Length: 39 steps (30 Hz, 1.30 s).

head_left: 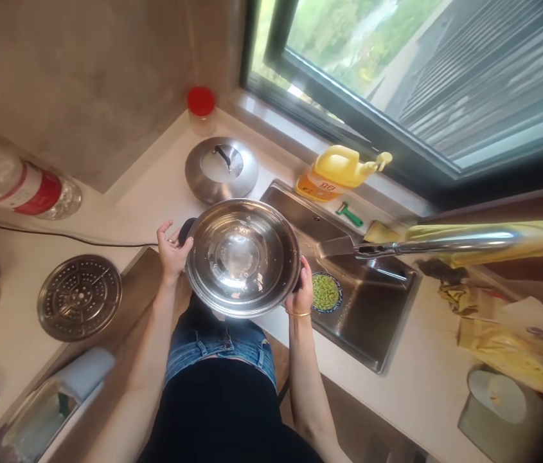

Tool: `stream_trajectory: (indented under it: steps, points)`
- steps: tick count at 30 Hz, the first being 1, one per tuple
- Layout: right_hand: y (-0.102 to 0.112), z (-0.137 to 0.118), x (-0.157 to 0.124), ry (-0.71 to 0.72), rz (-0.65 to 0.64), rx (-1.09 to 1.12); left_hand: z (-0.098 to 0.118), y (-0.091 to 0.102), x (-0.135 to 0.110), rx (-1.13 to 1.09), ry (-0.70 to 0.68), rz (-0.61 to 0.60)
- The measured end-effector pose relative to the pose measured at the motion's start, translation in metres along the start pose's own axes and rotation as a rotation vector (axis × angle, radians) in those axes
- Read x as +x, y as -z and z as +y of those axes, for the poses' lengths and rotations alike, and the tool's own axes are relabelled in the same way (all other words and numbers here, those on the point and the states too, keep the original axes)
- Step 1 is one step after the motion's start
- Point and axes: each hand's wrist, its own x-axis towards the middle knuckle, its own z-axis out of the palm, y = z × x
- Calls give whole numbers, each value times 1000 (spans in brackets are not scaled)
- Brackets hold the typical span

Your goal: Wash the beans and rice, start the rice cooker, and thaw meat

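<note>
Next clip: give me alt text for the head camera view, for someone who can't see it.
A person holds a wide steel pot with the left hand and right hand on opposite sides. Beside it, a sink holds a bowl of green beans; a lid and steamer rack lie on the counter.

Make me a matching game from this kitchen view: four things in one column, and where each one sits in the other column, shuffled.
Things:
1. steel pot
2. lid
3. bowl of green beans
4. yellow bottle

Places:
A. in the sink
B. below the window, behind the sink
C. held between the left hand and the right hand
D. on the counter near the red-capped jar

Pairs: 1-C, 2-D, 3-A, 4-B
</note>
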Motion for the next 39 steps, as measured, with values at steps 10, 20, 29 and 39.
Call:
stream_trajectory:
  steps: [10, 20, 29, 39]
  points:
    - [-50, -16, 0, 43, -25, -13, 23, 32, 22, -54, -55, 38]
    - [-143, 28, 5, -47, -209, 75, 33, 106, 85, -50, -115, 122]
    - [-233, 70, 25, -60, -272, 65, 18, 156, 154, -38, -121, 226]
    - [-285, 78, 70, 2, -374, -202, -5, 170, 194, -66, -126, 263]
